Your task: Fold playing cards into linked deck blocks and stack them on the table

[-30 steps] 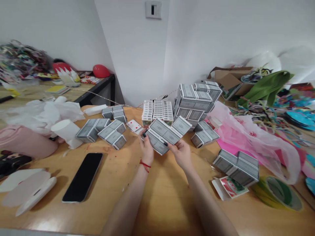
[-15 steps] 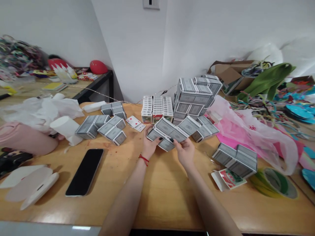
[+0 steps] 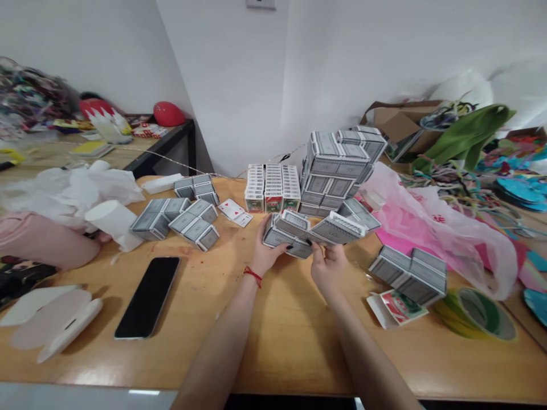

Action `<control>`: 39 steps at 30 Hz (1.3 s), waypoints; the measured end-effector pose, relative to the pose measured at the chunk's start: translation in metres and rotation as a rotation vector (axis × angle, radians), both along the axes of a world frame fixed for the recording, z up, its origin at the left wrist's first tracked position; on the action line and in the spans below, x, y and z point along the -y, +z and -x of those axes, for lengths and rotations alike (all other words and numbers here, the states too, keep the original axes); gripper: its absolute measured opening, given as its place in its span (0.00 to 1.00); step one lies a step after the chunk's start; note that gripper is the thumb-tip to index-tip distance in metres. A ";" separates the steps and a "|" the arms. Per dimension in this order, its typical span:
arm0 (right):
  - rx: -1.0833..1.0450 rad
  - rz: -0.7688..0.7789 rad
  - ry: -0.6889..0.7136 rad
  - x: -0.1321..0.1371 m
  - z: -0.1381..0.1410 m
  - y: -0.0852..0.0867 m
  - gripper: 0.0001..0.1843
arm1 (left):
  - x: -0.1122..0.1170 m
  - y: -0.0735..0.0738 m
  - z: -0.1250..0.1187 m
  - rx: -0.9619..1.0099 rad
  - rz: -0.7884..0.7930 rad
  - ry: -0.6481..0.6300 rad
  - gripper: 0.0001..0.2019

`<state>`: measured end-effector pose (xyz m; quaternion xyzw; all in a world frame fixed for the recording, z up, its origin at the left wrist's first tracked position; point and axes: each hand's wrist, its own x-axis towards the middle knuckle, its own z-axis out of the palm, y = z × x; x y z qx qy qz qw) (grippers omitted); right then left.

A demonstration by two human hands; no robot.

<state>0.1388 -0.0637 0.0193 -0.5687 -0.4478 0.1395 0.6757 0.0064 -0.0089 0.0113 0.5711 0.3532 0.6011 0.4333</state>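
Both hands hold one cluster of joined card packs (image 3: 314, 229) just above the surface (image 3: 277, 347), mid-scene and a little nearer than the tall stack of packs (image 3: 337, 168). The left hand (image 3: 265, 255) has its grip closed round the cluster's left end, with the fingers curled underneath and the thumb on the side. The right hand (image 3: 328, 266) has its grip pinched shut on the near edge, close to the middle.

The cluster looks wide, and it sags where one pack meets the next, so a hold at two places probably keeps it from folding (the right portion already tilts away from the left). It is lifted free of the surface, apparently so it can be turned without catching on neighbouring packs.

Further to the left lie loose cards (image 3: 234, 210) and a phone (image 3: 147, 296). A pink bag (image 3: 431, 228) lies to the right.
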 end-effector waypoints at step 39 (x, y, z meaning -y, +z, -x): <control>-0.222 0.071 0.450 -0.014 -0.012 -0.013 0.19 | 0.022 -0.008 0.006 -0.229 -0.087 0.137 0.09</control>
